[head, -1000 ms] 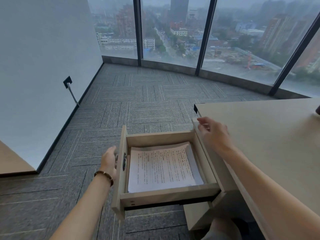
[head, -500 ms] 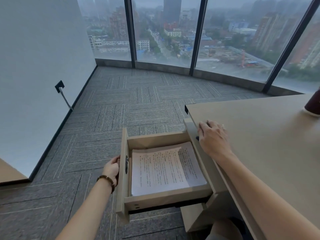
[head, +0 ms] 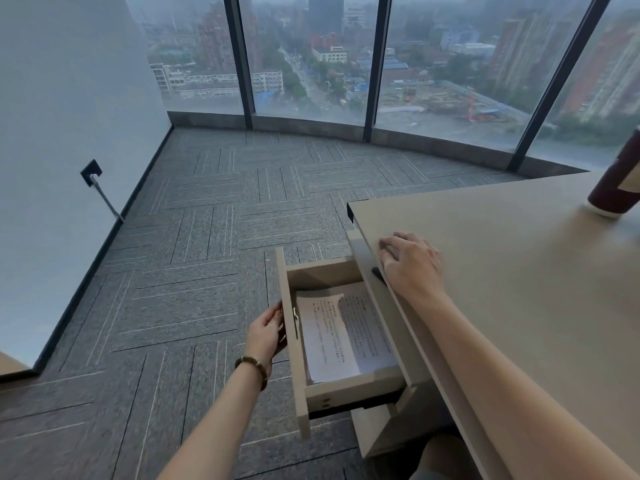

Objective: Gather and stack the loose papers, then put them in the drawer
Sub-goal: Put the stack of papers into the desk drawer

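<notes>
A stack of printed papers (head: 341, 337) lies flat inside the wooden drawer (head: 294, 348), which is partly slid in under the desk (head: 502, 271). My left hand (head: 268, 332) presses against the outside of the drawer front, fingers around its handle area. My right hand (head: 410, 263) rests flat on the desk's left edge, fingers relaxed, holding nothing. The right part of the papers is hidden under the desk edge.
A dark red cup (head: 618, 181) stands at the far right of the desk. Grey carpet floor (head: 207, 254) stretches to the left and ahead. A white wall (head: 62, 133) with a socket and cable is on the left; tall windows (head: 311, 57) ahead.
The drawer has slid to the right, further under the desk, pushed by my left hand. My right hand has come down from the air and settled on the desk edge.
</notes>
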`<action>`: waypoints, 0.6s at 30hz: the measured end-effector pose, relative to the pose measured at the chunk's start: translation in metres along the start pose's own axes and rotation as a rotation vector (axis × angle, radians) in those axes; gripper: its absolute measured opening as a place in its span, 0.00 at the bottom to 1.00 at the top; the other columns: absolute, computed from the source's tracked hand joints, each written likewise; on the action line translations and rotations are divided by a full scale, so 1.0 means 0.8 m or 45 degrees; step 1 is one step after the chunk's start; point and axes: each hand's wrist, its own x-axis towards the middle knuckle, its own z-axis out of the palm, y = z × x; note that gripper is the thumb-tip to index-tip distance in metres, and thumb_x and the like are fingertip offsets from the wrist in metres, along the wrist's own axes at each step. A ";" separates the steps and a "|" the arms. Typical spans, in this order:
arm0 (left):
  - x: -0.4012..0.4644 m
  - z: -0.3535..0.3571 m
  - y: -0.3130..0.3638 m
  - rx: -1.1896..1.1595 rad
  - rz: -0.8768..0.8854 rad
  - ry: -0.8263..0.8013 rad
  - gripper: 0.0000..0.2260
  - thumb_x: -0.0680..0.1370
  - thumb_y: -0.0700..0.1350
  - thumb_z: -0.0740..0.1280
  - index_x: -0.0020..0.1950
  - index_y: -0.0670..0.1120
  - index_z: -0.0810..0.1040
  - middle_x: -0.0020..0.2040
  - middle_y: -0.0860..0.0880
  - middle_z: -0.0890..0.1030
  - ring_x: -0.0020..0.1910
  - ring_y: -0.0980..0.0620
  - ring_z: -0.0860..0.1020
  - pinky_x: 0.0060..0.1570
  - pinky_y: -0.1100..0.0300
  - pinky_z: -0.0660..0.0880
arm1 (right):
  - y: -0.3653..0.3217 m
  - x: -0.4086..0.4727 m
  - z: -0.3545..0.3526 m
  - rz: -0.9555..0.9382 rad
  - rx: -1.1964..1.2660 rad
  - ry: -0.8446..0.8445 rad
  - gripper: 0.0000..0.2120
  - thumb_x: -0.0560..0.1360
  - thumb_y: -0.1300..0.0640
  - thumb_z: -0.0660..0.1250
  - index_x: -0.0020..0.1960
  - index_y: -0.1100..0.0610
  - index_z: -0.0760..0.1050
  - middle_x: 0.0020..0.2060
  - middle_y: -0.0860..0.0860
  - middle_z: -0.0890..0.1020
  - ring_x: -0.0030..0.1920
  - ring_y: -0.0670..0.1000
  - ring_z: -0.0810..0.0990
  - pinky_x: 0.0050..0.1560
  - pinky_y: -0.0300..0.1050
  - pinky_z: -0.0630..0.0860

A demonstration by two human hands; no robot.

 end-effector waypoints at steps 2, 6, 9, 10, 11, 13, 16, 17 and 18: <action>0.003 0.018 -0.006 -0.031 -0.005 -0.032 0.12 0.83 0.42 0.60 0.64 0.50 0.78 0.49 0.48 0.85 0.44 0.50 0.82 0.41 0.56 0.81 | 0.000 0.001 0.002 0.009 -0.010 -0.001 0.14 0.79 0.52 0.62 0.62 0.49 0.80 0.69 0.51 0.75 0.71 0.55 0.69 0.75 0.53 0.57; 0.007 0.057 -0.016 -0.081 -0.025 -0.097 0.13 0.83 0.41 0.59 0.65 0.49 0.77 0.50 0.48 0.85 0.51 0.48 0.82 0.52 0.51 0.79 | -0.001 0.001 0.005 0.147 -0.132 -0.052 0.19 0.79 0.48 0.60 0.69 0.47 0.74 0.75 0.60 0.65 0.78 0.59 0.57 0.78 0.62 0.42; 0.008 0.081 -0.020 -0.029 -0.056 -0.139 0.13 0.83 0.43 0.61 0.66 0.51 0.78 0.56 0.49 0.84 0.57 0.47 0.81 0.51 0.51 0.80 | 0.000 0.002 0.005 0.139 -0.145 -0.082 0.21 0.80 0.47 0.59 0.73 0.44 0.70 0.77 0.61 0.61 0.79 0.59 0.54 0.78 0.61 0.40; 0.007 0.088 -0.020 0.004 -0.068 -0.153 0.13 0.83 0.45 0.61 0.65 0.53 0.78 0.58 0.51 0.83 0.57 0.46 0.81 0.49 0.50 0.80 | 0.000 0.003 0.005 0.133 -0.136 -0.080 0.21 0.80 0.46 0.59 0.73 0.44 0.70 0.77 0.61 0.61 0.79 0.59 0.54 0.78 0.60 0.41; 0.008 0.094 -0.021 0.034 -0.083 -0.163 0.13 0.82 0.46 0.62 0.65 0.56 0.78 0.59 0.52 0.82 0.56 0.44 0.81 0.48 0.49 0.81 | 0.000 0.003 0.004 0.132 -0.121 -0.076 0.21 0.80 0.46 0.60 0.73 0.44 0.70 0.77 0.61 0.62 0.79 0.59 0.54 0.78 0.59 0.41; 0.011 0.106 -0.024 0.060 -0.118 -0.183 0.13 0.82 0.48 0.63 0.65 0.58 0.78 0.61 0.53 0.80 0.56 0.41 0.81 0.47 0.45 0.82 | 0.001 0.003 0.001 0.134 -0.083 -0.075 0.21 0.80 0.46 0.61 0.73 0.45 0.70 0.77 0.60 0.62 0.79 0.58 0.54 0.79 0.58 0.42; 0.016 0.121 -0.028 0.053 -0.163 -0.229 0.14 0.81 0.48 0.64 0.66 0.58 0.77 0.65 0.51 0.79 0.57 0.38 0.80 0.46 0.41 0.82 | 0.000 0.003 -0.001 0.136 -0.072 -0.072 0.21 0.80 0.46 0.61 0.73 0.47 0.70 0.77 0.60 0.62 0.79 0.58 0.54 0.79 0.58 0.43; 0.018 0.125 -0.030 0.049 -0.175 -0.245 0.14 0.81 0.48 0.65 0.66 0.58 0.77 0.66 0.51 0.78 0.58 0.38 0.80 0.46 0.40 0.81 | -0.001 0.002 -0.002 0.138 -0.077 -0.071 0.21 0.80 0.47 0.61 0.73 0.47 0.70 0.77 0.60 0.62 0.79 0.58 0.54 0.79 0.58 0.43; 0.018 0.130 -0.031 0.043 -0.179 -0.257 0.14 0.81 0.48 0.65 0.66 0.58 0.77 0.66 0.51 0.78 0.58 0.37 0.80 0.47 0.39 0.81 | -0.003 0.002 -0.001 0.139 -0.078 -0.068 0.21 0.80 0.47 0.61 0.73 0.47 0.70 0.77 0.60 0.62 0.79 0.58 0.54 0.79 0.58 0.43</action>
